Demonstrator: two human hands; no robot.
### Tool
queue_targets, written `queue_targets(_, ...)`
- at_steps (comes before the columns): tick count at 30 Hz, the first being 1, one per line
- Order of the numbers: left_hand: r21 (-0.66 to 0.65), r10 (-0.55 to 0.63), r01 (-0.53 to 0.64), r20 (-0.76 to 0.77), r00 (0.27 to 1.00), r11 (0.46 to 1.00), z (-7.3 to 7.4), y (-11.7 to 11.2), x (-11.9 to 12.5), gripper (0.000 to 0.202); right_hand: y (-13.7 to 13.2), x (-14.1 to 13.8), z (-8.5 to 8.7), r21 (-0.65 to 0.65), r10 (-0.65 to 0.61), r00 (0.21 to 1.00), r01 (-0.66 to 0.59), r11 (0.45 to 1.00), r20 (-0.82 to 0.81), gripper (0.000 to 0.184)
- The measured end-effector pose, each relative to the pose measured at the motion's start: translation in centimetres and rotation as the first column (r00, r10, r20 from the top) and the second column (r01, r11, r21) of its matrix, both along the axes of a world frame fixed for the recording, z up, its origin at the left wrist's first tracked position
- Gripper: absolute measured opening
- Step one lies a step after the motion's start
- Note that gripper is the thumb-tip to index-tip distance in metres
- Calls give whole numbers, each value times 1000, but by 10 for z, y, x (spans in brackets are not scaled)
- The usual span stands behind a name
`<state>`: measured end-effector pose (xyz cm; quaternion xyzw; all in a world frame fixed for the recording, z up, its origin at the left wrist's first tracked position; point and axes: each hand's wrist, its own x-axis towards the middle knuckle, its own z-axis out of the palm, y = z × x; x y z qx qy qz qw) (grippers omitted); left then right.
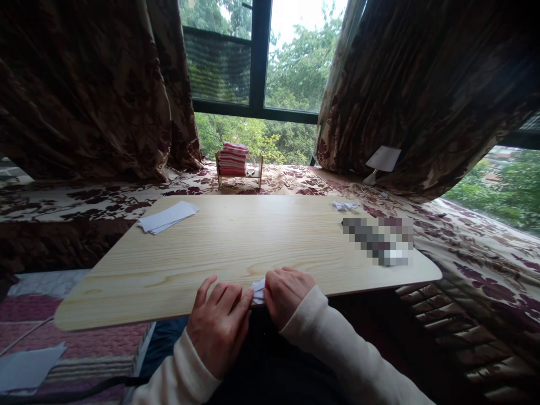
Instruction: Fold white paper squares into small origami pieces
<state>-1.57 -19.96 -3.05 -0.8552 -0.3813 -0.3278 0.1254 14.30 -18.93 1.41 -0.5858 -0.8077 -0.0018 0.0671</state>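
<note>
My left hand (220,323) and my right hand (286,293) meet at the near edge of a pale wooden table (236,236). Between them sits a small piece of folded white paper (258,291), mostly hidden by my fingers. Both hands have their fingers curled and pressed onto this paper, pinching it from either side. My sleeves are cream-coloured.
A stack of white paper sheets (167,217) lies at the table's far left. A crumpled white paper piece (345,206) rests at the far right. A small wooden rack with striped cloths (234,160) stands by the window. Patterned curtains hang on both sides. Another sheet (29,365) lies lower left.
</note>
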Motion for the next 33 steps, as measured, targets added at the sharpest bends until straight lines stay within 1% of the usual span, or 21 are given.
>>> queue_targets(6, 11, 17, -16, -28, 999, 1000, -6, -3, -2, 31, 0, -3, 7, -53, -18, 999, 20, 998, 29, 10)
queue_targets(10, -5, 19, -19, -50, 999, 1000, -6, -3, -2, 34, 2, -3, 8, -76, -18, 999, 20, 997, 28, 11)
queue_targets(16, 16, 21, -21, -52, 998, 1000, 0, -1, 2, 27, 4, -2, 6, -69, -2, 1000, 3, 998, 25, 12)
queue_targets(19, 60, 8, -5, -48, 999, 998, 1, 0, 6, 24, 8, 1, 5, -77, -16, 1000, 17, 997, 9, 12)
queue_targets(21, 93, -2, 7, -60, 998, 996, 2, 1, 7, 23, 8, 9, 4, -73, -36, 999, 34, 997, -32, 11)
queue_targets(22, 107, -5, 12, -67, 998, 994, 2, 1, 8, 22, 7, 14, 4, -56, -45, 997, 41, 998, -66, 11)
queue_targets(24, 121, -10, 18, -70, 997, 992, 2, 1, 9, 22, 0, 24, 2, 33, -26, 985, 32, 999, -171, 12)
queue_targets(25, 121, -12, 20, -65, 998, 992, 3, 1, 9, 22, -6, 29, 0, 93, -15, 976, 35, 995, -215, 14)
queue_targets(27, 111, -15, 20, -50, 999, 994, 3, 1, 9, 22, -20, 34, -5, 241, 63, 964, 1, 971, -258, 19)
queue_targets(28, 101, -15, 20, -48, 999, 995, 3, 1, 9, 22, -27, 33, -9, 302, 113, 962, -34, 953, -248, 22)
queue_targets(30, 92, -12, 16, -47, 999, 996, 4, 1, 10, 22, -39, 28, -20, 359, 179, 968, -106, 927, -176, 30)
queue_targets(31, 91, -11, 16, -49, 999, 996, 4, 1, 10, 22, -43, 25, -26, 381, 188, 972, -122, 917, -142, 32)
queue_targets(33, 95, -16, 21, -51, 999, 995, 4, 1, 9, 23, -46, 18, -38, 423, 161, 981, -102, 900, -107, 36)
